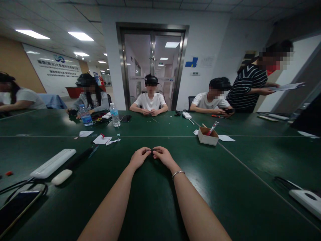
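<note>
Both my arms reach forward over the dark green table (155,187). My left hand (139,157) and my right hand (163,156) meet near its middle, fingertips pinched close together. Between them is a small dark object (151,151), too small and too covered by the fingers to name. Each hand's thumb and fingers seem to press on it from its own side. A silvery bracelet (178,173) circles my right wrist.
Left of my arms lie a white power bank (54,163), a white rounded object (62,176), a phone (18,204) and cables. Ahead stand water bottles (114,114), paper scraps (102,139) and a small cardboard box (208,136). A white power strip (307,201) lies right. Several people sit opposite.
</note>
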### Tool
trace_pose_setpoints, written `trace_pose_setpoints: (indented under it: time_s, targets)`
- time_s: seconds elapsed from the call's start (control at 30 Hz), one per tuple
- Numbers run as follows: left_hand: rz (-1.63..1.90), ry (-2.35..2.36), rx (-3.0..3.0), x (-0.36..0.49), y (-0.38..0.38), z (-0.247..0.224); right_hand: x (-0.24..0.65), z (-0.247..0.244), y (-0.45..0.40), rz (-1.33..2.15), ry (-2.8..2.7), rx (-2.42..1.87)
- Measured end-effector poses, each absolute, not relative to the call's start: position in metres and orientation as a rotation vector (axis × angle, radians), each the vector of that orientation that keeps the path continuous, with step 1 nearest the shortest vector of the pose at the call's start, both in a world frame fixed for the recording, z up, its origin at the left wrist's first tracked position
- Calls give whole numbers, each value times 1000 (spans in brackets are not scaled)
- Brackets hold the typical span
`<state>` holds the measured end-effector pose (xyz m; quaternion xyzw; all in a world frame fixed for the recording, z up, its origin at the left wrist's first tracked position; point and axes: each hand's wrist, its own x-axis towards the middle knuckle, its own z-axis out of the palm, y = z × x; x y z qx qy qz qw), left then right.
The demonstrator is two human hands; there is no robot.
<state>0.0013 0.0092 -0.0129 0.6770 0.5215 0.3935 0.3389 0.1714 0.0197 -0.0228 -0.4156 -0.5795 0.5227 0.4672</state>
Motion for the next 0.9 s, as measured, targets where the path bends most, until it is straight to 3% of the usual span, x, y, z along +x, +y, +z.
trace_pose_setpoints:
  time_s: [0.1,0.33,0.67,0.9]
  targets:
    - [1051,1364,1754,2,11,-15,174,-23,20,1203,-1451,-1065]
    - [1173,1332,1710,-1,16,-22,176,-19,30,599,-1857,-1410]
    - [1250,1307,1667,3,22,-28,150,-15,70,305,-2403,-1676]
    - [1220,1326,1665,2,15,-22,178,-19,95,249,-2373,-1812]
